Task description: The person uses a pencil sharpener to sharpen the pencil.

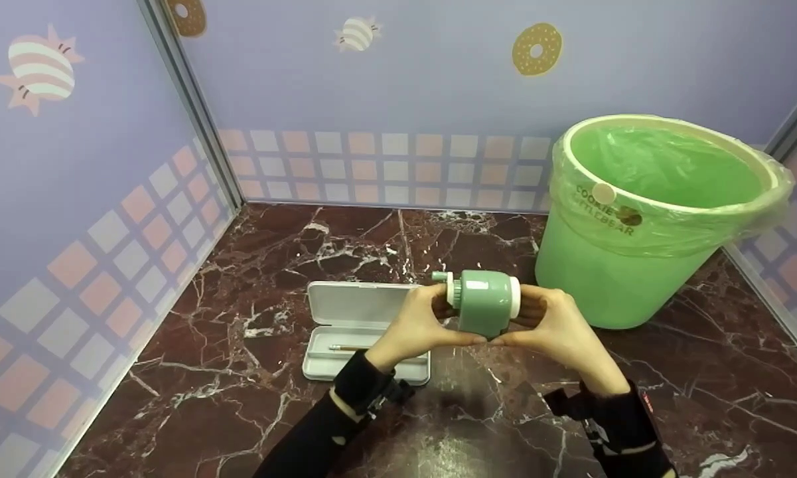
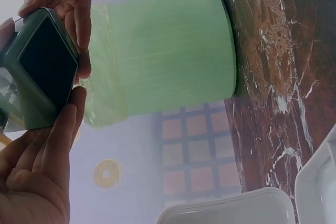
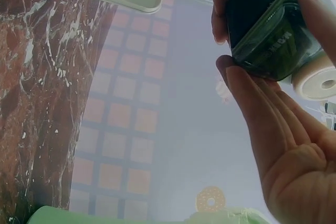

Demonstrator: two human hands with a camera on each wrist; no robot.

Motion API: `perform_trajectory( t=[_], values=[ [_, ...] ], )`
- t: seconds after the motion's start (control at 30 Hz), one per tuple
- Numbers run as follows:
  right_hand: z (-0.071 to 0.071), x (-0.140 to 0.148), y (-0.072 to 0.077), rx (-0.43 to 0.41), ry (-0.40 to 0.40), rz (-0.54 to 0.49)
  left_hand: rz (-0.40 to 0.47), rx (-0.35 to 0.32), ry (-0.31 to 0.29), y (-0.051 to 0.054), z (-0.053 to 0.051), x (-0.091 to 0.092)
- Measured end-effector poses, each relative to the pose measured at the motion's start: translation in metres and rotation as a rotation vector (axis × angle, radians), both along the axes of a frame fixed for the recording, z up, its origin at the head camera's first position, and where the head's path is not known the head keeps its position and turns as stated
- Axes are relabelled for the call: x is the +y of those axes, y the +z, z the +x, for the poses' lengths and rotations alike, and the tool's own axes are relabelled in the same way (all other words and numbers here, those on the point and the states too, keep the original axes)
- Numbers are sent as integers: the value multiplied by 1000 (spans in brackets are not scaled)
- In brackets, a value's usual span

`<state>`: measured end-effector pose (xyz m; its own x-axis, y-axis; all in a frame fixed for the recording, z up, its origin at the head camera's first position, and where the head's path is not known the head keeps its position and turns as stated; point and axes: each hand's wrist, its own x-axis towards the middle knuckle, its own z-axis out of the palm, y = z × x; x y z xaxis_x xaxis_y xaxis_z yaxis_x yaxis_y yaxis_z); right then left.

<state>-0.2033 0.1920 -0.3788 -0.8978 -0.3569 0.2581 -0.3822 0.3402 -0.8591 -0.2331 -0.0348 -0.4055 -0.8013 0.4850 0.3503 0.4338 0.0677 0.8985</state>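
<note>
Both hands hold a green hand-crank pencil sharpener (image 1: 486, 305) above the table, its crank toward the left and a white ring at its right end. My left hand (image 1: 415, 325) grips the crank side, thumb along the lower front edge. On the other side my right hand (image 1: 561, 332) grips the white-ringed end, its thumb meeting the left one near the bottom. The wrist views show the sharpener's dark flat base (image 2: 50, 59) and a clear section (image 3: 286, 43). Behind the left forearm lies an open pale pencil case (image 1: 358, 305) with a pencil (image 1: 346, 348) inside, partly hidden.
A green trash bin (image 1: 590, 285) lined with a clear plastic bag (image 1: 670, 229) stands at the back right. The dark red marbled tabletop (image 1: 212, 385) meets patterned lilac walls (image 1: 398, 86) at the back and sides.
</note>
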Motion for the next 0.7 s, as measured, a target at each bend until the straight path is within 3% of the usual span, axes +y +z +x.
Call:
perform_trajectory(
  t=[0.5, 0.7],
  values=[
    [4, 3, 9, -53, 16, -4, -10, 28, 1, 3, 3, 1],
    [8, 26, 20, -128, -88, -2, -19, -29, 52, 7, -4, -14]
  ],
)
